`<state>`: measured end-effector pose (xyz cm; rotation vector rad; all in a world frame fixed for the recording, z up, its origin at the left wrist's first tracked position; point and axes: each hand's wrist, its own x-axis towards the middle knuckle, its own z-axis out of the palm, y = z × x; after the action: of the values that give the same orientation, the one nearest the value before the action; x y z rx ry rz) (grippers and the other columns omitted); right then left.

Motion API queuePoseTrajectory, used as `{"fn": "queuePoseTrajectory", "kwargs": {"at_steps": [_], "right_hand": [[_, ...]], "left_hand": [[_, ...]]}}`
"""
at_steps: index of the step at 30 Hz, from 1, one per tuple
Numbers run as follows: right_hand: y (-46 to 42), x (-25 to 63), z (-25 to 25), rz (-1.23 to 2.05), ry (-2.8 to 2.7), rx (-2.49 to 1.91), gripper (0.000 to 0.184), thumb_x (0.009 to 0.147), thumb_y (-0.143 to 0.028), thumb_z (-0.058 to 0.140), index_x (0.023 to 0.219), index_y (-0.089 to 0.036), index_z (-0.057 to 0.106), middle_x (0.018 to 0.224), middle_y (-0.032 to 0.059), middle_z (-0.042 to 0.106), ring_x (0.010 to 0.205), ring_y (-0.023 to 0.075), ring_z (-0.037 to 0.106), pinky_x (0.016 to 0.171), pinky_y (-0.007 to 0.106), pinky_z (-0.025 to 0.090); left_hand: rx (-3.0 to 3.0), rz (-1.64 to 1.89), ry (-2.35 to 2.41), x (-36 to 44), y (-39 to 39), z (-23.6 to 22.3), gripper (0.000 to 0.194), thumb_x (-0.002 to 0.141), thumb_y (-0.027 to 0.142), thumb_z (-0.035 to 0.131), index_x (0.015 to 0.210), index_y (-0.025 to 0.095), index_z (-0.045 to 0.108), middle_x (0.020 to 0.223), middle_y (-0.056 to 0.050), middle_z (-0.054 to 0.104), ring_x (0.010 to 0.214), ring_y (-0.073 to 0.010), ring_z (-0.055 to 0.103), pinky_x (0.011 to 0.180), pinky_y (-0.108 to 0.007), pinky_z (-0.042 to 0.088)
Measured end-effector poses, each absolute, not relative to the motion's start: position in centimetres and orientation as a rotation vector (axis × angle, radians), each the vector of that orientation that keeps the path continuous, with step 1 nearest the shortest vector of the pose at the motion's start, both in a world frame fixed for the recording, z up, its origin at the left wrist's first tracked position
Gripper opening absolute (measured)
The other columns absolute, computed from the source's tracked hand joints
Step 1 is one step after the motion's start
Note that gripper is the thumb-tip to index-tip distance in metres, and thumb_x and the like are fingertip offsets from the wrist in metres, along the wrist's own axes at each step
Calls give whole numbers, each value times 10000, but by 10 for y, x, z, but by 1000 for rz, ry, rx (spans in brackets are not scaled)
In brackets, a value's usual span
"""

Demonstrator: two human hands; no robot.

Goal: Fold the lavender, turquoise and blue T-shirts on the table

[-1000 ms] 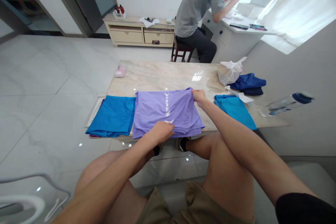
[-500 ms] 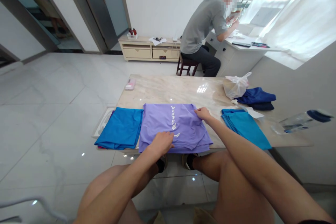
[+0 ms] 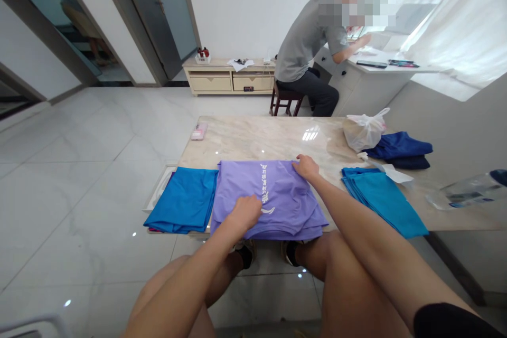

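On the marble tabletop point(image 3: 257, 137) my purple T-shirt point(image 3: 285, 206) lies folded flat — soft, light, slippery, best taken at its edge — left hand point(image 3: 245, 213) spread on top, right hand point(image 3: 306, 167) at the far edge, pinch unclear.

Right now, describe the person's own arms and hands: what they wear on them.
The left hand and right hand are bare, with no gloves, and no watch or ring shows. The right arm ends in a short black sleeve; the left arm's sleeve is out of view.
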<state>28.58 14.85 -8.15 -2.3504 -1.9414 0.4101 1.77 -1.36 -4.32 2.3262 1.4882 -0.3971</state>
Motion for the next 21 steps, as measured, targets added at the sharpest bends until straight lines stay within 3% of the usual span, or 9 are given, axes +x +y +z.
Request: {"fn": "queuePoseTrajectory", "kwargs": {"at_steps": [5,8,11,18,21], "right_hand": [[150,276,-85,421,-1852,-2389,398,1082,-310,529,1316,-165,815,1363,217,752,1281,325,725,999,350,555],[148,272,-80,426,-1779,-2390,414,1082,-322,515,1299,-160,828,1300,224,777,1225,323,753,967,337,561],[145,274,-76,449,-1726,-2366,418,1079,-343,513,1266,-163,841,1261,226,790,1193,319,766,955,327,566],[145,302,-78,522,-1375,-2408,388,1046,-325,565,1237,-127,839,1291,247,774,1207,350,758,961,362,590],[150,318,-83,634,-1158,-2407,396,1008,-293,607,1266,-68,805,1222,273,782,1142,358,769,865,355,610]], "left_hand": [[2328,-90,1709,1,34,-53,474,1106,337,493,1544,187,591,1562,-200,610,1471,-343,566,1196,-477,511],[2202,-14,1818,-1,54,-65,625,1117,372,447,1712,183,404,1771,-197,406,1629,-352,399,1319,-515,393],[2028,-57,1904,7,64,-75,719,1121,466,392,1791,241,261,1877,-149,176,1717,-424,207,1370,-630,277],[1832,-236,1966,20,68,-81,774,1087,579,364,1802,308,242,1894,-137,51,1715,-535,67,1320,-804,185],[1828,-267,1951,18,71,-84,787,1080,595,360,1806,332,209,1897,-132,2,1709,-555,35,1302,-826,185]]}}
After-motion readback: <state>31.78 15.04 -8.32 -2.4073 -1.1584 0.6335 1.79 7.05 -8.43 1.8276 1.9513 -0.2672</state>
